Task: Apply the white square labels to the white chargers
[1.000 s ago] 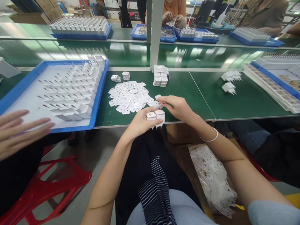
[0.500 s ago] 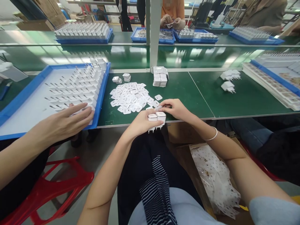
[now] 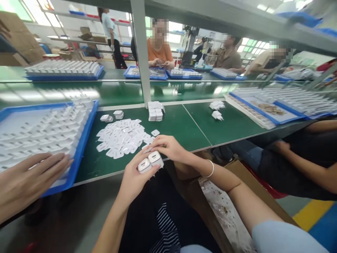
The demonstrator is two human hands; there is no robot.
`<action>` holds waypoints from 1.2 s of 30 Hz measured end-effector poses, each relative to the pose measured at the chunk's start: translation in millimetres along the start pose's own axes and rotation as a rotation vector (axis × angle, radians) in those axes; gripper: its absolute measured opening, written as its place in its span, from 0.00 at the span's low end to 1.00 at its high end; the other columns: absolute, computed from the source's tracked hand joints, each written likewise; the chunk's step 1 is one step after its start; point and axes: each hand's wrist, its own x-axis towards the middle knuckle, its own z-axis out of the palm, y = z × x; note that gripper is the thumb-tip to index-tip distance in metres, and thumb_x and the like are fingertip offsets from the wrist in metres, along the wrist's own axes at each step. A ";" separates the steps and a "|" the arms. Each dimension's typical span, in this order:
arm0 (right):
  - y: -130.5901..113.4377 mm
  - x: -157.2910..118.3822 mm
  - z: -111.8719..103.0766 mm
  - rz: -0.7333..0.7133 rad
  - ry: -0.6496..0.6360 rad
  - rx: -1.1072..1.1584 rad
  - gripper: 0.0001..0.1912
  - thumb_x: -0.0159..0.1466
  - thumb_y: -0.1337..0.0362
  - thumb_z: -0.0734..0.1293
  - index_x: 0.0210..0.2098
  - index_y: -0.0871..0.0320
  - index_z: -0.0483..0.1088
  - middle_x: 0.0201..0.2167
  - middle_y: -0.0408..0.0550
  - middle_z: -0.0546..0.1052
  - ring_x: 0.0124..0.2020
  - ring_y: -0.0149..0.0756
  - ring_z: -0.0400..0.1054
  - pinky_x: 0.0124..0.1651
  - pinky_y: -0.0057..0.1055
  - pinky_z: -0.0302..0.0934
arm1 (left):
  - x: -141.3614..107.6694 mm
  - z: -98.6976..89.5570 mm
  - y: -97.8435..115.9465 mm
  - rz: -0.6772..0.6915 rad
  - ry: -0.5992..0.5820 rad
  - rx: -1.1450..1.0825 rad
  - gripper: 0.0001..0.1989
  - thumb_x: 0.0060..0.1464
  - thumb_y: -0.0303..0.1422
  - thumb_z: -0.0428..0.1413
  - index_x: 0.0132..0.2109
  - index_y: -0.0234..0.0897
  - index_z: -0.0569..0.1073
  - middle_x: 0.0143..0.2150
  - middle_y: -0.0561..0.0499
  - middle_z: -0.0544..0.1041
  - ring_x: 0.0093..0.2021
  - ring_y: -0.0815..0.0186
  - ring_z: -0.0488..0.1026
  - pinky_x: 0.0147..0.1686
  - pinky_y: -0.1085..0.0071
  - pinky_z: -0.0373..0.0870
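Observation:
My left hand (image 3: 133, 181) is closed around two white USB charger plugs (image 3: 155, 159), held side by side just off the table edge. Their port faces tilt up, and metal pins poke out underneath. The fingers of my right hand (image 3: 170, 146) pinch together beside the upper side of the plugs, on a thin white cover plate (image 3: 149, 149) that is partly hidden. Just beyond my hands, a loose pile of white cover plates (image 3: 123, 137) with slots lies on the green table (image 3: 179, 131).
On the left, a co-worker's hand (image 3: 39, 172) rests over white chargers in a blue tray (image 3: 83, 147). Stacked white pieces (image 3: 156, 111) stand by the post (image 3: 140, 52). Farther right are a few plugs (image 3: 217, 115) and more trays (image 3: 263, 105). A box holding a plastic bag (image 3: 223, 211) sits below.
My view has lifted and swung right, so the scene sits lower and farther left. My hands still hold the plugs and the cover plate, and the plugs' port faces show more.

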 end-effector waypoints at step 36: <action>-36.5 -26.2 4.4 0.246 0.160 0.128 0.13 0.59 0.60 0.73 0.41 0.57 0.70 0.30 0.44 0.80 0.30 0.34 0.75 0.36 0.30 0.69 | -33.6 -5.5 -17.0 0.394 0.542 0.327 0.17 0.51 0.25 0.64 0.50 0.37 0.77 0.55 0.43 0.78 0.55 0.58 0.76 0.58 0.58 0.73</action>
